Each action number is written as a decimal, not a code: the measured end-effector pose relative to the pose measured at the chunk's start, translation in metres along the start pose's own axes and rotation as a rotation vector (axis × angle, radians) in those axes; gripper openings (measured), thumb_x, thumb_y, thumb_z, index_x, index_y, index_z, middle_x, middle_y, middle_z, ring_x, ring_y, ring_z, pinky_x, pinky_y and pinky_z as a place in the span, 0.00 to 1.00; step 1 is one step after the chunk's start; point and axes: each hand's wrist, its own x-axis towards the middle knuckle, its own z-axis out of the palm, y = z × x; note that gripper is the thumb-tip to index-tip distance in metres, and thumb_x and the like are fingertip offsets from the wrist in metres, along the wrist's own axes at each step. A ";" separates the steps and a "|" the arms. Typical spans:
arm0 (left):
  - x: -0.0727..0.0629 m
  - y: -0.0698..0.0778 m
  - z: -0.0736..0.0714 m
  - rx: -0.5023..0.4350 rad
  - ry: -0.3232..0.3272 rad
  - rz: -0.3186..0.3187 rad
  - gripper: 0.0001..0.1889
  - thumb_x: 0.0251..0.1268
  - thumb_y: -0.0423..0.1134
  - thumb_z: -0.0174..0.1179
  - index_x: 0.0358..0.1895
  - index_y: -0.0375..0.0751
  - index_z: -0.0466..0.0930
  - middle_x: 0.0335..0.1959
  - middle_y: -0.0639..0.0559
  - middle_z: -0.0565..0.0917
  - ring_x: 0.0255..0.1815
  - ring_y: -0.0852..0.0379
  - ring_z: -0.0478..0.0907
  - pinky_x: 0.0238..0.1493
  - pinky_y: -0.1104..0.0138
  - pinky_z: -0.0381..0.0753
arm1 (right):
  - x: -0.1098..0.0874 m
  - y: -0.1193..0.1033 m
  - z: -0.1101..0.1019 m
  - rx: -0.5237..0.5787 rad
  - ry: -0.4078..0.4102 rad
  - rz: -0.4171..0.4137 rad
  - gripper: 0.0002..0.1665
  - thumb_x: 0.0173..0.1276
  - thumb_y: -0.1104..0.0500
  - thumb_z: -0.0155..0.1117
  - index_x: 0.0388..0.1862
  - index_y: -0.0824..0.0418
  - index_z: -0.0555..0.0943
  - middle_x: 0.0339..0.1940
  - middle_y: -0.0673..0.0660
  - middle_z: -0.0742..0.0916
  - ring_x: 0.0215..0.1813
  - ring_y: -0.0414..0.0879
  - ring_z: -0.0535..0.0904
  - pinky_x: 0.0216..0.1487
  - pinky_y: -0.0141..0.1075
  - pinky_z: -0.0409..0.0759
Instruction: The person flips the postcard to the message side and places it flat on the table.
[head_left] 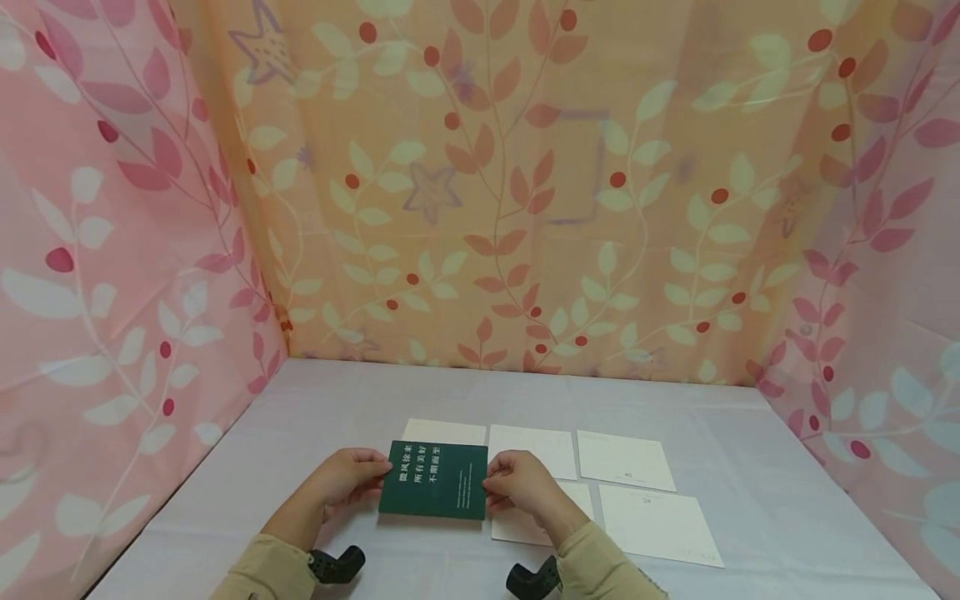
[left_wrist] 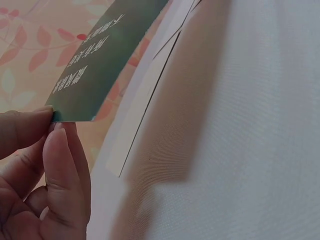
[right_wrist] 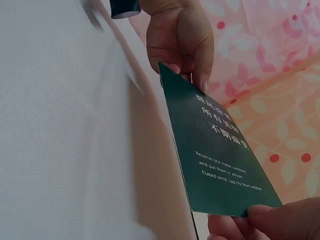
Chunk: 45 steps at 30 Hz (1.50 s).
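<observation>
A dark green card [head_left: 431, 500] with white Chinese lettering is held up between both hands, a little above the table. The thumb and fingers of my left hand [head_left: 341, 483] pinch its left edge. At the opposite edge, my right hand [head_left: 531, 490] pinches it in the same way. The right wrist view shows the green card [right_wrist: 200, 135] tilted, with small English lines under the Chinese ones. Behind and beneath it lie several white cards; one white card [head_left: 442, 431] is partly covered by it, and another white card [head_left: 577, 497] is partly hidden by my right hand.
White cloth covers the table [head_left: 225, 467]. To the right lie more white cards, a back one [head_left: 626, 458] and a front one [head_left: 660, 523]. Patterned curtains stand round it: orange [head_left: 510, 208] behind, pink at left [head_left: 112, 333] and right [head_left: 892, 317].
</observation>
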 end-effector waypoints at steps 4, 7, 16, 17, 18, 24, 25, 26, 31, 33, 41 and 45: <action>0.000 0.000 0.000 0.011 0.002 0.002 0.11 0.57 0.41 0.62 0.36 0.34 0.80 0.27 0.47 0.81 0.28 0.55 0.77 0.30 0.66 0.79 | 0.000 -0.001 -0.001 -0.015 0.012 0.000 0.05 0.61 0.66 0.61 0.30 0.68 0.76 0.22 0.57 0.82 0.23 0.44 0.80 0.28 0.39 0.82; 0.001 0.001 0.000 0.005 0.005 0.001 0.11 0.57 0.41 0.62 0.36 0.34 0.80 0.27 0.47 0.81 0.28 0.55 0.77 0.30 0.66 0.79 | 0.000 -0.002 -0.002 -0.025 0.020 0.000 0.05 0.61 0.65 0.62 0.30 0.67 0.77 0.22 0.56 0.82 0.24 0.45 0.80 0.28 0.40 0.82; 0.000 0.003 0.000 -0.011 0.013 -0.005 0.12 0.55 0.41 0.64 0.36 0.35 0.80 0.26 0.48 0.80 0.28 0.55 0.77 0.32 0.66 0.80 | 0.000 -0.004 -0.005 -0.052 0.036 -0.004 0.05 0.61 0.63 0.62 0.30 0.66 0.78 0.21 0.56 0.82 0.24 0.45 0.80 0.29 0.39 0.82; 0.000 0.003 0.000 -0.013 0.008 -0.001 0.12 0.55 0.41 0.63 0.36 0.35 0.80 0.26 0.48 0.80 0.28 0.55 0.77 0.32 0.66 0.80 | -0.001 -0.004 -0.005 -0.053 0.037 -0.006 0.05 0.61 0.64 0.62 0.30 0.66 0.78 0.21 0.56 0.82 0.24 0.45 0.80 0.29 0.39 0.82; 0.000 0.003 -0.001 -0.016 0.003 0.002 0.12 0.55 0.41 0.63 0.36 0.35 0.80 0.26 0.48 0.79 0.28 0.55 0.77 0.32 0.66 0.80 | -0.001 -0.004 -0.005 -0.052 0.037 -0.006 0.05 0.61 0.64 0.62 0.30 0.66 0.78 0.21 0.56 0.82 0.24 0.45 0.80 0.29 0.39 0.82; 0.001 -0.001 -0.002 -0.022 -0.039 0.037 0.11 0.57 0.41 0.61 0.36 0.34 0.80 0.26 0.48 0.81 0.27 0.57 0.78 0.32 0.66 0.80 | -0.002 -0.007 -0.006 -0.065 0.045 -0.023 0.05 0.61 0.64 0.61 0.29 0.66 0.78 0.21 0.56 0.82 0.24 0.45 0.79 0.28 0.38 0.82; 0.001 -0.001 -0.002 -0.022 -0.044 0.040 0.11 0.58 0.41 0.61 0.36 0.34 0.80 0.26 0.48 0.81 0.27 0.57 0.78 0.32 0.66 0.80 | -0.002 -0.007 -0.007 -0.067 0.046 -0.025 0.05 0.61 0.64 0.61 0.29 0.66 0.78 0.21 0.56 0.82 0.24 0.44 0.79 0.28 0.38 0.81; 0.001 -0.002 -0.003 -0.023 -0.051 0.040 0.11 0.59 0.40 0.60 0.36 0.34 0.80 0.26 0.48 0.81 0.27 0.57 0.78 0.32 0.66 0.80 | -0.002 -0.007 -0.007 -0.067 0.046 -0.023 0.05 0.61 0.64 0.61 0.29 0.66 0.78 0.21 0.56 0.82 0.24 0.44 0.79 0.28 0.37 0.81; 0.003 -0.002 -0.002 -0.055 -0.044 0.023 0.13 0.62 0.41 0.57 0.39 0.32 0.78 0.28 0.46 0.81 0.27 0.56 0.80 0.32 0.66 0.81 | -0.002 -0.007 -0.008 -0.068 0.045 -0.027 0.04 0.60 0.64 0.62 0.29 0.66 0.79 0.22 0.56 0.82 0.25 0.44 0.79 0.29 0.38 0.82; 0.003 -0.002 -0.002 -0.076 -0.037 0.017 0.15 0.62 0.42 0.56 0.41 0.31 0.77 0.28 0.45 0.81 0.27 0.55 0.80 0.32 0.66 0.81 | -0.002 -0.006 -0.009 -0.071 0.044 -0.025 0.04 0.60 0.65 0.63 0.29 0.66 0.79 0.22 0.55 0.82 0.25 0.44 0.80 0.29 0.38 0.82; -0.002 0.001 -0.002 -0.119 -0.033 0.019 0.16 0.64 0.43 0.53 0.42 0.29 0.76 0.29 0.45 0.81 0.28 0.55 0.81 0.32 0.66 0.82 | 0.000 -0.001 -0.010 -0.071 0.038 -0.005 0.05 0.58 0.63 0.65 0.27 0.65 0.81 0.24 0.55 0.83 0.27 0.44 0.80 0.31 0.37 0.82; -0.002 0.001 -0.003 -0.126 -0.039 0.019 0.16 0.63 0.42 0.55 0.42 0.29 0.77 0.28 0.46 0.82 0.28 0.55 0.81 0.32 0.66 0.82 | 0.000 -0.001 -0.010 -0.075 0.041 -0.012 0.05 0.58 0.63 0.65 0.27 0.65 0.81 0.23 0.54 0.83 0.27 0.44 0.80 0.31 0.37 0.82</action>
